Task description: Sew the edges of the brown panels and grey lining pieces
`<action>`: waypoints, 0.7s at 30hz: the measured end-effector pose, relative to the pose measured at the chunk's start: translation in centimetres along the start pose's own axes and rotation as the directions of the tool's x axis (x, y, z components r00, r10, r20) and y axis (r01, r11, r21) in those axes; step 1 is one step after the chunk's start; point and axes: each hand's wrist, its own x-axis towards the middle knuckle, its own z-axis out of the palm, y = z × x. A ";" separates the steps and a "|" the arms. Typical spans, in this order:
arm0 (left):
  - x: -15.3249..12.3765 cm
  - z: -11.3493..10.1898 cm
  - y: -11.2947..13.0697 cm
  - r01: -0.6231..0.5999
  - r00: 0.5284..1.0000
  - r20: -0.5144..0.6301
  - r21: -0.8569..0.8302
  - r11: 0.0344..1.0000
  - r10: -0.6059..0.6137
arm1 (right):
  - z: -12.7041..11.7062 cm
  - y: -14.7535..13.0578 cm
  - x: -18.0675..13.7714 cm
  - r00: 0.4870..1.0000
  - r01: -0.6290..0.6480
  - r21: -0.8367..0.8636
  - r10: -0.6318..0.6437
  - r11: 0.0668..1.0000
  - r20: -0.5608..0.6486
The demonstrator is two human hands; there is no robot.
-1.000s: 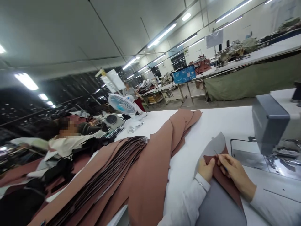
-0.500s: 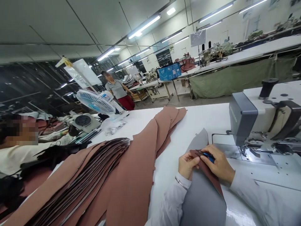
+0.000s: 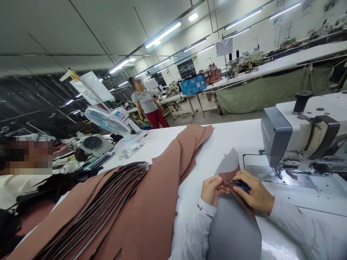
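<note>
**Where everything sits at this sewing station**

The folded piece (image 3: 233, 224) lies at the near edge of the table (image 3: 238, 133). The left hand (image 3: 214, 189) pinches its left side and the right hand (image 3: 255, 191) sits on its right, gripping a small tool (image 3: 242, 185). The sewing machine (image 3: 298, 137) is just right of the hands, a bit further back. Off to the left, a stack of cut pieces (image 3: 114, 209) spreads across the table. Behind the stack is a fan (image 3: 107, 121), and a person (image 3: 148, 104) stands beyond it. There's a box (image 3: 193, 85) on a table further back, and a co-worker (image 3: 16, 180) at the far left.
</note>
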 end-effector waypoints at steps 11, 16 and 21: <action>-0.2 0.2 0.1 0.017 1.000 -0.001 0.061 0.998 -0.017 | 0.1 -0.3 0.4 0.999 -0.014 0.014 0.014 1.000 0.048; 0.1 -0.1 0.1 -0.004 1.000 -0.016 0.075 0.997 0.005 | -0.3 0.0 -0.2 0.993 -0.113 0.012 0.114 0.993 -0.029; 0.1 0.4 -0.7 -0.061 0.998 0.025 0.183 0.981 0.057 | -1.6 -0.4 -3.8 0.959 -0.282 -0.033 0.281 0.959 -0.027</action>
